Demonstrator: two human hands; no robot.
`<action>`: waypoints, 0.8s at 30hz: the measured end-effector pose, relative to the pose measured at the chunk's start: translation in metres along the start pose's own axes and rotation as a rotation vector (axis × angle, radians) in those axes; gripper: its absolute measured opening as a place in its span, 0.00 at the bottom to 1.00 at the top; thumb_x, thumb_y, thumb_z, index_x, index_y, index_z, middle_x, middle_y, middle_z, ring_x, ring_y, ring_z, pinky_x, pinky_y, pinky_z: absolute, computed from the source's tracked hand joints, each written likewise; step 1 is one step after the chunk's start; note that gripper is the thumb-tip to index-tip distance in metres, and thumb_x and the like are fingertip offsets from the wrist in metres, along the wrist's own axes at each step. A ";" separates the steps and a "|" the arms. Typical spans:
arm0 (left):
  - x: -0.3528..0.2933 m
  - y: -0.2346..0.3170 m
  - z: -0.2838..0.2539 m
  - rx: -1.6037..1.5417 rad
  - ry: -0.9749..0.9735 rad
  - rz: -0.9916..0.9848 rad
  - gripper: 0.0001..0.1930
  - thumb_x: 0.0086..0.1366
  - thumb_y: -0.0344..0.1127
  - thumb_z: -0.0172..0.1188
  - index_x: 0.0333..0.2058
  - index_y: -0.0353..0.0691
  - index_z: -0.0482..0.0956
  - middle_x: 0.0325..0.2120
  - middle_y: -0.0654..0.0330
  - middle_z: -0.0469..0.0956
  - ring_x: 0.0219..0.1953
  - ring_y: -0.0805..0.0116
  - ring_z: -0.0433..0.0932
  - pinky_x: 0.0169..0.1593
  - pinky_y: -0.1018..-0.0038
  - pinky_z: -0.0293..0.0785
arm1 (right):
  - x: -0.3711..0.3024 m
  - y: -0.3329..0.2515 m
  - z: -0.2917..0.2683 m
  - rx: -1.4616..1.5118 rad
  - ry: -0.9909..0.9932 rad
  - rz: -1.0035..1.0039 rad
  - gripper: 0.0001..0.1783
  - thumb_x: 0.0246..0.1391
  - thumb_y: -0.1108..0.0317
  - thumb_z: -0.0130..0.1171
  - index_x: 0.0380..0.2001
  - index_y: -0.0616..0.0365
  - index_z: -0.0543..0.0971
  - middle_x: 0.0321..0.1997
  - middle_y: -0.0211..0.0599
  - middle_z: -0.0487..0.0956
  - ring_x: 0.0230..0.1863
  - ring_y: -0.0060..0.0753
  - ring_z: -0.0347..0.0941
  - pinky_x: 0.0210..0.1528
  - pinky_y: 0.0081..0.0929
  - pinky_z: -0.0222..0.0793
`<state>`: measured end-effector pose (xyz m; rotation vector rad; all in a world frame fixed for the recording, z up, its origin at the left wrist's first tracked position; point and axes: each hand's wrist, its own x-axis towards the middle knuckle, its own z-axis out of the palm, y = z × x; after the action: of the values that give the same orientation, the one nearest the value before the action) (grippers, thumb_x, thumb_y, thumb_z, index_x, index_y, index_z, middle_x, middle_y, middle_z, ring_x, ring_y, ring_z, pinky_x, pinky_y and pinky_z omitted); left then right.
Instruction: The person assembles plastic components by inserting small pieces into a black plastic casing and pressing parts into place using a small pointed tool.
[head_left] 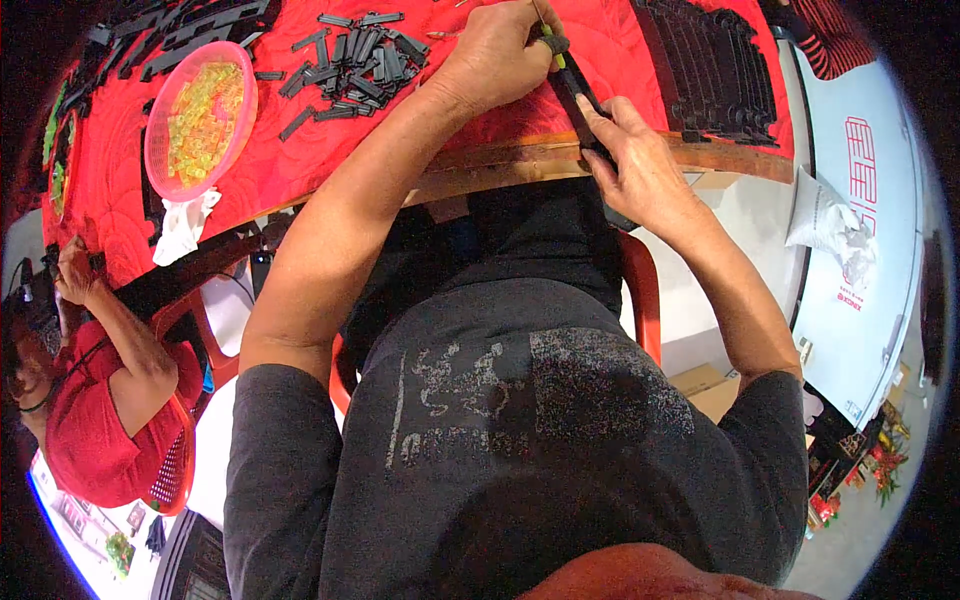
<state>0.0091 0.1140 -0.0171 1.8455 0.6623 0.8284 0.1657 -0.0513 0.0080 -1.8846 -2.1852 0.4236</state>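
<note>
My right hand [640, 165] is closed around the near end of a long, narrow black plastic strip [575, 105], held at a slant over the table's front edge. At the strip's far end is my left hand [500, 55], its fingers pinched on a slender stick-like tool [541, 14] whose kind is unclear. A small yellow-green piece [559, 61] shows at the strip, just beside the left fingertips. A dark band wraps one left finger. Left of that hand lies a loose heap of short black plastic pieces [370, 62] on the red cloth [290, 165].
A pink basket [152, 150] of small yellow translucent pieces stands left. Rows of long black parts [710, 75] lie at right; more black parts [215, 35] lie far left. A person in red [110, 420] sits at left. A white panel [860, 200] stands right.
</note>
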 end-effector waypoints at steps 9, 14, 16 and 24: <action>-0.010 0.008 0.001 0.154 0.132 0.322 0.06 0.61 0.26 0.57 0.36 0.31 0.78 0.27 0.41 0.80 0.34 0.47 0.84 0.36 0.61 0.77 | 0.000 -0.001 -0.002 0.002 -0.013 0.008 0.29 0.57 0.74 0.58 0.62 0.70 0.70 0.49 0.58 0.72 0.46 0.63 0.76 0.49 0.50 0.74; 0.000 -0.008 0.003 0.039 0.032 0.088 0.05 0.59 0.24 0.57 0.35 0.32 0.78 0.26 0.43 0.80 0.33 0.47 0.84 0.37 0.62 0.77 | 0.001 0.000 0.000 0.003 0.000 -0.011 0.29 0.57 0.74 0.58 0.62 0.70 0.70 0.49 0.58 0.72 0.46 0.64 0.76 0.49 0.50 0.75; 0.000 -0.008 0.006 -0.011 0.026 0.066 0.05 0.59 0.24 0.56 0.35 0.32 0.78 0.25 0.43 0.80 0.33 0.47 0.84 0.37 0.62 0.77 | 0.001 -0.001 -0.001 -0.004 -0.007 0.000 0.29 0.57 0.73 0.58 0.62 0.70 0.69 0.49 0.58 0.72 0.46 0.64 0.76 0.49 0.50 0.74; -0.001 -0.006 0.009 0.060 0.072 0.070 0.05 0.59 0.24 0.57 0.34 0.34 0.78 0.25 0.44 0.80 0.32 0.47 0.84 0.36 0.61 0.77 | 0.000 0.000 -0.001 0.001 -0.013 0.009 0.30 0.57 0.73 0.58 0.63 0.69 0.69 0.47 0.58 0.71 0.44 0.64 0.75 0.48 0.51 0.74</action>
<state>0.0148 0.1105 -0.0260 1.9096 0.6773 0.9339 0.1657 -0.0509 0.0091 -1.8977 -2.1848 0.4391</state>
